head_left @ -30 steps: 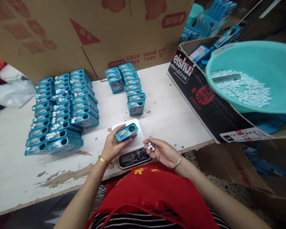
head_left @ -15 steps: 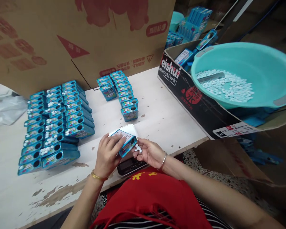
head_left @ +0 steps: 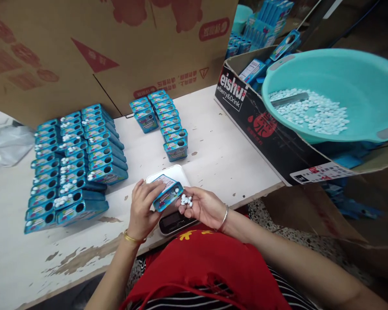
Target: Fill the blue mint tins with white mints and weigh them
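Observation:
My left hand [head_left: 141, 212] is closed around a blue candy box [head_left: 168, 198], tilted so that its round opening faces right. A white candy shows at that opening. Beside it my right hand [head_left: 208, 209] is cupped palm up, its fingers curled under a small heap of white candies [head_left: 186, 200], with the fingertips close to the box's edge. Both hands are over a small scale [head_left: 173, 223] with a white top and a dark front panel; they hide part of it.
Rows of blue boxes [head_left: 106, 174] stand at left, many with white candies on top. More boxes [head_left: 175, 150] line up mid-table. At right, a turquoise basin [head_left: 362, 86] of candies and a metal scoop [head_left: 291, 100] rests on a black carton [head_left: 242, 114]. Behind stands a large cardboard box [head_left: 148, 51].
The box in my left hand has turned slightly and shifted a little left, and a white candy now shows at its opening. My right hand stays beside it with the candies.

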Available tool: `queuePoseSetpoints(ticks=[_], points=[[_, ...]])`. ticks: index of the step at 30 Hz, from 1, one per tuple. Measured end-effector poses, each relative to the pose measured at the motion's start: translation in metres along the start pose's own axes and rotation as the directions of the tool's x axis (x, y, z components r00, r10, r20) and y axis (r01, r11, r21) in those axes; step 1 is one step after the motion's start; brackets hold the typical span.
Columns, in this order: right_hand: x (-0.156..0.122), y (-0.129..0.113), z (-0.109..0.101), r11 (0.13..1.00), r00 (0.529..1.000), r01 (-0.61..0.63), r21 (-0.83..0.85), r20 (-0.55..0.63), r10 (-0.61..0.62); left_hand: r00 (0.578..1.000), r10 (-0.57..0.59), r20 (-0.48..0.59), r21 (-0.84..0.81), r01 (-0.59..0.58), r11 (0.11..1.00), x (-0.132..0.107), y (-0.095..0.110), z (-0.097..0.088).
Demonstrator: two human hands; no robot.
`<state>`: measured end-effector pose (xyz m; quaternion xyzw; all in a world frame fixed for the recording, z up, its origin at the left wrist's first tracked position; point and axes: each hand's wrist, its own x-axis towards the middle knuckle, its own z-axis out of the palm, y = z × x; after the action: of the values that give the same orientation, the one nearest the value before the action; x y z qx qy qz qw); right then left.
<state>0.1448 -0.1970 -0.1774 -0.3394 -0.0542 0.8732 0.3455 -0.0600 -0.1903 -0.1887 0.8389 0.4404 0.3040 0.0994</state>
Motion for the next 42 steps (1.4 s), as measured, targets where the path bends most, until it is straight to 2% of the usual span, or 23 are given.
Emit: queuePoseSetpoints(ticks=[4,6,8,11,14,17,20,22,25,29,33,38,40,42], points=[[-0.009,-0.006,-0.009,0.998,0.999,0.019,-0.056,-0.026,-0.021,0.974,-0.227,-0.013,-0.287,0.214,0.934,0.003,-0.005,0.011],[-0.015,-0.008,-0.017,0.995,0.998,0.052,-0.086,-0.033,-0.055,0.943,-0.332,-0.006,-0.368,0.306,0.878,0.004,-0.01,0.017],[-0.019,-0.009,-0.027,0.991,0.995,0.083,-0.106,-0.054,-0.089,0.924,-0.383,0.017,-0.405,0.357,0.842,0.005,-0.016,0.022],[-0.023,-0.009,-0.041,0.987,0.988,0.106,-0.12,-0.099,-0.118,0.918,-0.39,0.068,-0.448,0.377,0.811,0.006,-0.02,0.021],[-0.025,-0.01,-0.05,0.987,0.978,0.11,-0.121,-0.162,-0.129,0.929,-0.352,0.111,-0.527,0.355,0.772,0.007,-0.02,0.01],[-0.028,-0.011,-0.054,0.986,0.966,0.111,-0.122,-0.222,-0.136,0.936,-0.351,0.025,-0.595,0.296,0.747,0.007,-0.02,-0.008],[-0.03,-0.012,-0.057,0.984,0.959,0.119,-0.131,-0.241,-0.148,0.89,-0.429,-0.155,-0.575,0.272,0.772,0.002,-0.023,-0.023],[-0.031,-0.012,-0.058,0.981,0.955,0.134,-0.142,-0.247,-0.166,0.852,-0.471,-0.23,-0.542,0.29,0.789,-0.004,-0.024,-0.03],[-0.032,-0.012,-0.059,0.974,0.949,0.154,-0.163,-0.249,-0.192,0.82,-0.514,-0.252,-0.531,0.327,0.782,-0.012,-0.025,-0.033],[-0.033,-0.015,-0.054,0.957,0.942,0.178,-0.229,-0.24,-0.233,0.8,-0.562,-0.208,-0.557,0.375,0.741,-0.019,-0.023,-0.03],[-0.036,-0.023,-0.039,0.92,0.933,0.208,-0.332,-0.216,-0.289,0.813,-0.561,-0.156,-0.569,0.391,0.724,-0.019,-0.022,-0.025],[-0.032,-0.039,-0.006,0.861,0.946,0.246,-0.444,-0.082,-0.313,0.849,-0.513,-0.127,-0.537,0.376,0.755,-0.018,-0.025,-0.019],[-0.027,-0.042,0.008,0.849,0.953,0.257,-0.461,-0.027,-0.303,0.883,-0.453,-0.122,-0.472,0.35,0.809,-0.013,-0.022,-0.017],[-0.022,-0.042,0.018,0.849,0.957,0.262,-0.459,0.012,-0.289,0.936,-0.342,-0.085,-0.367,0.289,0.884,-0.005,-0.016,-0.016]])
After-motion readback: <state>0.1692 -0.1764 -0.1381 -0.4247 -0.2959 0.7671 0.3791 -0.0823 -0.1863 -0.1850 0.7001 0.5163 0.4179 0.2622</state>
